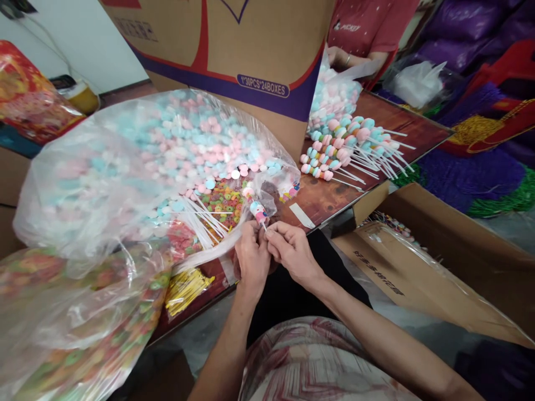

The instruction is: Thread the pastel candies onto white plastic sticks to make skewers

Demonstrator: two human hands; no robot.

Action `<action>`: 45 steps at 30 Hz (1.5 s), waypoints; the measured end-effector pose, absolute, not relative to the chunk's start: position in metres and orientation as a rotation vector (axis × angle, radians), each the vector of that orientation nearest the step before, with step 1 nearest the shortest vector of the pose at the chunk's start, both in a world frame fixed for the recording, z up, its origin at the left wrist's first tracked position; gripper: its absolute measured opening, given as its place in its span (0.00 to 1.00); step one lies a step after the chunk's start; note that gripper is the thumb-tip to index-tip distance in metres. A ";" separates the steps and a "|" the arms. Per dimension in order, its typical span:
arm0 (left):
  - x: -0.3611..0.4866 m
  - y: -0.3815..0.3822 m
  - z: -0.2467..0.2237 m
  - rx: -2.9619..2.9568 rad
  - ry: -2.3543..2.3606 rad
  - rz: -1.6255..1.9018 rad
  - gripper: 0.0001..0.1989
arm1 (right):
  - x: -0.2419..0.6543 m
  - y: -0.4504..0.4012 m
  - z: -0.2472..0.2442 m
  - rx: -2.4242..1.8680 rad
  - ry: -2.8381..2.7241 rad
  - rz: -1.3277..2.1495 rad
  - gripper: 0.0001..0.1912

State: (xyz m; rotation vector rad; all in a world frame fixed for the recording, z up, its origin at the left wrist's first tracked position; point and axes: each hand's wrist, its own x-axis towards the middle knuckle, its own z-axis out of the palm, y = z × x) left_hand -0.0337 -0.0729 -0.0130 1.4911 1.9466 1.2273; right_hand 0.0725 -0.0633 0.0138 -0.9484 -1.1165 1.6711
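A marshmallow skewer (258, 211) in what looks like a clear printed wrapper stands tilted away from me, its white stick pointing down. My left hand (253, 253) is closed around its lower end. Beside it, my right hand (292, 250) pinches the same spot with thumb and forefinger; whether a tie is between the fingers cannot be made out. Just beyond the hands lie gummy rings (223, 197) and loose white sticks (203, 223). Yellow twist ties (188, 289) lie in a pile left of my left hand.
A big clear bag of pastel marshmallows (167, 133) fills the left of the table, with a bag of gummy rings (83, 323) nearer. Finished skewers (343, 145) are heaped at right. A tall carton (225, 50) stands behind; an open carton (401, 273) is right. A person (368, 33) sits opposite.
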 end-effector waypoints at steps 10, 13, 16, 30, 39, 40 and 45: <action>-0.040 -0.078 -0.014 1.682 1.713 1.258 0.05 | 0.082 -0.051 0.007 -1.123 -1.402 1.394 0.13; -0.042 -0.078 -0.017 1.521 1.606 1.322 0.07 | 0.083 -0.053 0.005 -1.149 -1.477 1.308 0.13; -0.042 -0.078 -0.018 1.414 1.632 1.402 0.08 | 0.083 -0.056 0.003 -1.138 -1.545 1.267 0.13; -0.043 -0.075 -0.018 1.504 1.799 1.394 0.08 | 0.082 -0.071 -0.011 -1.170 -2.019 0.590 0.21; -0.051 -0.072 -0.010 1.507 1.661 1.357 0.08 | 0.087 -0.067 0.009 -1.364 -2.271 0.772 0.29; -0.053 -0.072 -0.008 1.535 1.659 1.345 0.08 | 0.087 -0.067 0.011 -1.401 -2.305 0.769 0.30; -0.062 -0.073 0.003 1.715 1.630 1.230 0.06 | 0.087 -0.063 0.018 -1.445 -2.398 0.772 0.31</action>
